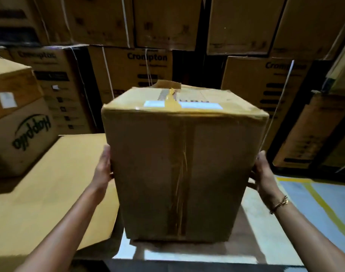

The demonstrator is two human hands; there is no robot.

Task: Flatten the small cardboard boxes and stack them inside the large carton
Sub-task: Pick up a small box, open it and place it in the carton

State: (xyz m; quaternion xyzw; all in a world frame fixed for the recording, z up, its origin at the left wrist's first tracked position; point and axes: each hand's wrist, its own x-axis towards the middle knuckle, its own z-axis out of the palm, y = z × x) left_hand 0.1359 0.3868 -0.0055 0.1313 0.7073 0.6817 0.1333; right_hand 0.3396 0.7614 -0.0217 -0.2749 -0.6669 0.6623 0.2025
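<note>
Stacked cartons walled off the back, and a printed box blocked the left. Bare floor lay open on the right; a flat cardboard sheet covered the left.

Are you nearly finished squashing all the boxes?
Not nearly. Nothing in view looks flattened or packed yet. Right now the left hand and right hand hold one box by its sides, still full-shaped with tape across its top. Left to do: open it, squash it flat and stack it in the large carton, which I can't pick out for sure here.
</note>
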